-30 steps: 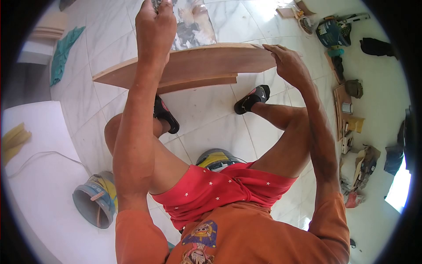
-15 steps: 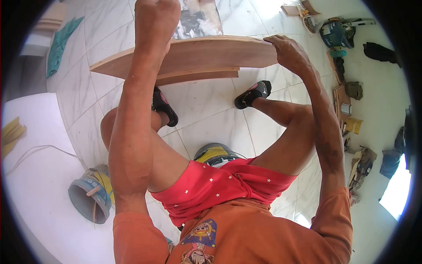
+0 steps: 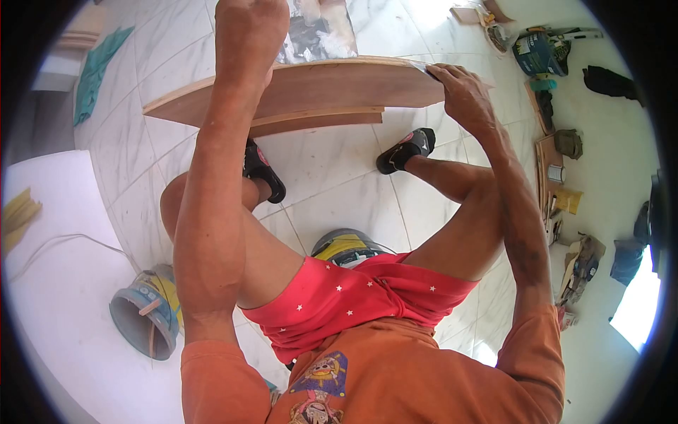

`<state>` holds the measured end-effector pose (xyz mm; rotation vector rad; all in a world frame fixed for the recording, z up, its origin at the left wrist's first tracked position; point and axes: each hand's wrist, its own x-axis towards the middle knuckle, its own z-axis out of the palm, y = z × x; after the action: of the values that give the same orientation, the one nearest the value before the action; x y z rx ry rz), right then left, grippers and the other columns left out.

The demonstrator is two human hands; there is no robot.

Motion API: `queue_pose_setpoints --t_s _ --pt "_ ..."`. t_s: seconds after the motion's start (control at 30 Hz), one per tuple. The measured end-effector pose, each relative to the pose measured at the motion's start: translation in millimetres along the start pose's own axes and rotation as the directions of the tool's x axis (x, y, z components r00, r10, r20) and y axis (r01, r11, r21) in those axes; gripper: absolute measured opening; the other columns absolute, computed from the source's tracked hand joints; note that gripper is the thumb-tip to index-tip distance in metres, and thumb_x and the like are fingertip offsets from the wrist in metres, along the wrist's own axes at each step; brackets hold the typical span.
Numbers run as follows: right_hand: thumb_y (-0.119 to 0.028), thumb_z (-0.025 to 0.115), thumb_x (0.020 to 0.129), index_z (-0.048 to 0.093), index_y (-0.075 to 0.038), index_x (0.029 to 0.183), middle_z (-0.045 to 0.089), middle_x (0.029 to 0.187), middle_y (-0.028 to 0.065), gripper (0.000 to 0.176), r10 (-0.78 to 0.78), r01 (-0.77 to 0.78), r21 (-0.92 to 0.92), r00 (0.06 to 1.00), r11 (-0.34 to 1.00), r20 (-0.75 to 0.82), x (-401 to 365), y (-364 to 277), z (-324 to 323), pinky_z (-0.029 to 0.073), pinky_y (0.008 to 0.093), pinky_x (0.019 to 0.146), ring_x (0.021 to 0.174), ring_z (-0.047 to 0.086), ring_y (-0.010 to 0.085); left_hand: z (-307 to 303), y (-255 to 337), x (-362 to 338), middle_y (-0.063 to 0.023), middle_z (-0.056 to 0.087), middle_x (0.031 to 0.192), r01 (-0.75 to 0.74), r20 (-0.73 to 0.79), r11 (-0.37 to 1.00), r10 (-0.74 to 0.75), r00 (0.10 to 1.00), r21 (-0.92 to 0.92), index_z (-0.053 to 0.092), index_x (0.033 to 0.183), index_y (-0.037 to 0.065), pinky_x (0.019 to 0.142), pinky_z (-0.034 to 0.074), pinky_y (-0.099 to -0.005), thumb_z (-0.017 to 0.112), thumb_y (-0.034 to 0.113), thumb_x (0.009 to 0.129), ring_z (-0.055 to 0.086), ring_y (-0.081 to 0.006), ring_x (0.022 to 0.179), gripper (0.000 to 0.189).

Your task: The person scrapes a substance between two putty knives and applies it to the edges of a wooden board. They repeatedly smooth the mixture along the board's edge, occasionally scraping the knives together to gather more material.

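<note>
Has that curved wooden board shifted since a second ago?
No, not noticeably. Judged against the floor, the curved wooden board sits much as before: the same tile seam emerges near its lower strip's right end.

A brown wooden panel (image 3: 346, 86) with a pale, curved edge spans twelve o'clock, one end toward ten. A narrower wooden strip (image 3: 318, 121) runs along its near side.

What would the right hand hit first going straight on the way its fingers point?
Most likely the board: the right hand is at its right end, fingers aimed up-left in the picture across its top edge. Depth is unclear, so it might pass just above.
</note>
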<state>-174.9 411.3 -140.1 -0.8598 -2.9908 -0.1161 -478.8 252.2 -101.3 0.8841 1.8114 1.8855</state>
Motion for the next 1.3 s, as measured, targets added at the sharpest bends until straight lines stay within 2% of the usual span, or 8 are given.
queue_pose_setpoints --t_s 0.13,0.27,0.5,0.6,0.8,0.9,1.07,1.3 --pt "0.005 0.055 0.086 0.066 -0.009 0.128 0.068 0.129 0.0087 0.046 -0.045 0.039 -0.084 0.997 0.996 -0.070 -3 -4 16 0.046 0.0440 0.103 0.122 0.061 0.0284 0 7 -8 -0.0103 0.064 0.091 0.005 -0.014 1.000 -0.005 1.000 0.003 0.062 0.110 -0.005 0.078 0.047 -0.0336 0.051 0.021 0.102 0.057 -0.0190 0.083 0.030" --pt "0.007 0.055 0.085 0.067 -0.009 0.126 0.068 0.128 0.0080 0.045 -0.035 0.033 -0.093 0.999 0.995 -0.026 -15 -6 11 0.046 0.0449 0.103 0.122 0.061 0.0289 -2 10 -8 -0.0100 0.064 0.091 0.006 -0.044 1.000 -0.006 0.999 -0.007 0.062 0.110 -0.005 0.078 0.047 -0.0335 0.051 0.021 0.102 0.057 -0.0189 0.083 0.030" --pt "0.007 0.056 0.085 0.066 -0.009 0.127 0.068 0.129 0.0089 0.046 -0.041 0.033 -0.090 0.996 0.995 -0.083 3 5 12 0.047 0.0442 0.102 0.121 0.062 0.0293 -6 12 -11 -0.0083 0.063 0.091 0.004 -0.028 0.999 -0.003 1.000 0.039 0.063 0.109 -0.004 0.078 0.047 -0.0327 0.051 0.021 0.102 0.056 -0.0175 0.082 0.029" --pt "0.007 0.056 0.085 0.066 -0.009 0.127 0.068 0.128 0.0086 0.046 -0.064 0.056 -0.104 0.996 0.993 -0.070 -3 4 19 0.047 0.0441 0.102 0.121 0.062 0.0294 -4 6 -6 -0.0075 0.064 0.091 0.053 -0.030 0.995 -0.056 0.998 -0.082 0.063 0.109 -0.004 0.078 0.046 -0.0322 0.051 0.022 0.102 0.056 -0.0167 0.083 0.029" --pt "0.007 0.055 0.086 0.066 -0.009 0.126 0.069 0.127 0.0083 0.045 -0.052 0.046 -0.079 0.996 0.996 -0.072 -7 4 2 0.046 0.0450 0.103 0.122 0.061 0.0288 -8 7 -9 -0.0079 0.064 0.092 -0.038 -0.022 0.998 0.037 0.999 -0.057 0.063 0.111 -0.003 0.078 0.047 -0.0321 0.051 0.022 0.102 0.056 -0.0164 0.083 0.029" --pt "0.007 0.055 0.086 0.066 -0.009 0.126 0.069 0.127 0.0087 0.045 -0.058 0.045 -0.095 0.988 0.994 -0.141 -4 5 15 0.046 0.0446 0.104 0.122 0.061 0.0289 -9 10 -13 -0.0081 0.064 0.092 -0.033 -0.003 0.998 0.033 0.999 -0.050 0.063 0.111 -0.004 0.077 0.047 -0.0323 0.051 0.022 0.102 0.056 -0.0165 0.082 0.029" --pt "0.007 0.055 0.086 0.065 -0.007 0.127 0.069 0.126 0.0094 0.045 -0.079 0.068 -0.091 0.990 0.994 -0.118 -16 -7 13 0.046 0.0452 0.104 0.121 0.062 0.0301 -10 12 -10 -0.0078 0.064 0.090 0.017 -0.030 1.000 -0.017 0.999 0.015 0.062 0.112 -0.004 0.077 0.047 -0.0323 0.051 0.022 0.102 0.056 -0.0161 0.081 0.030" --pt "-0.002 0.056 0.086 0.067 -0.006 0.121 0.069 0.122 0.0146 0.037 0.208 -0.235 -0.160 0.963 0.959 -0.168 -18 9 19 0.050 0.0486 0.097 0.117 0.064 0.0333 -7 11 -13 -0.0077 0.065 0.091 0.023 -0.015 0.998 -0.024 1.000 -0.052 0.063 0.113 -0.004 0.076 0.048 -0.0316 0.051 0.024 0.103 0.057 -0.0153 0.080 0.032"
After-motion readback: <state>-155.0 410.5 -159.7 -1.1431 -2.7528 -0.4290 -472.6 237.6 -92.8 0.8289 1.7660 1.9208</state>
